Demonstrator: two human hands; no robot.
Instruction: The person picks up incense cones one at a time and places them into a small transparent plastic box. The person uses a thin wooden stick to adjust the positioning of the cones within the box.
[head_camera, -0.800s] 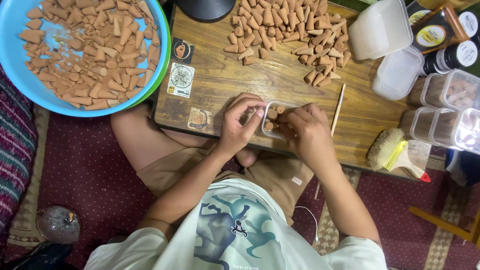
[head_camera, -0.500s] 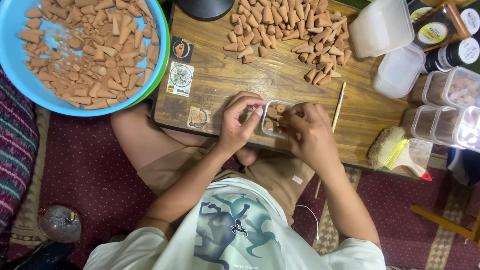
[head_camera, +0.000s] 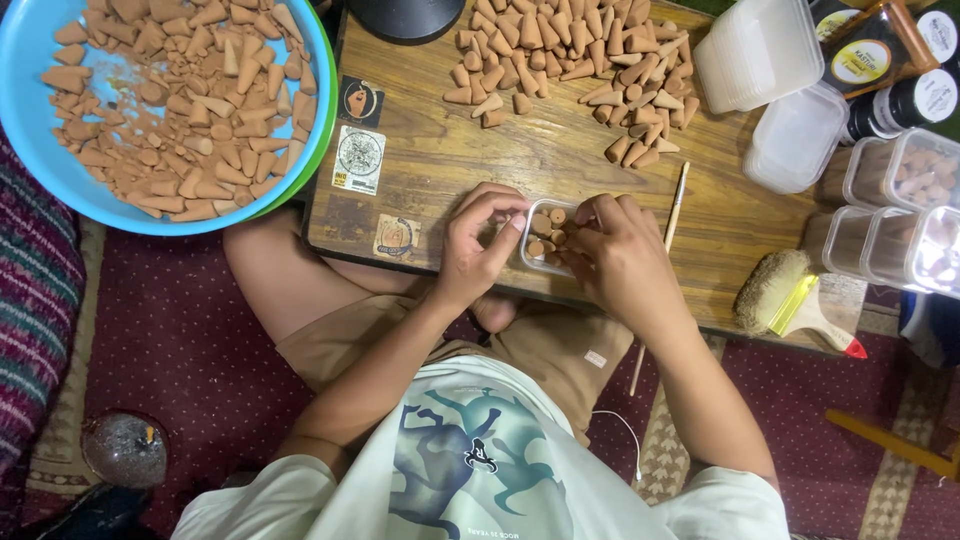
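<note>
Seated at a low wooden table (head_camera: 600, 190), a person packs brown cones into a small clear box (head_camera: 548, 236): left hand (head_camera: 478, 245) fingers clasp its near side, right hand (head_camera: 612, 250) fingers pinch together over cones inside; seating upright looks next.

Small box (head_camera: 548, 238) on table (head_camera: 450, 170), between both hands; cone heap (head_camera: 570, 60) behind, basin (head_camera: 60, 170) left.
</note>
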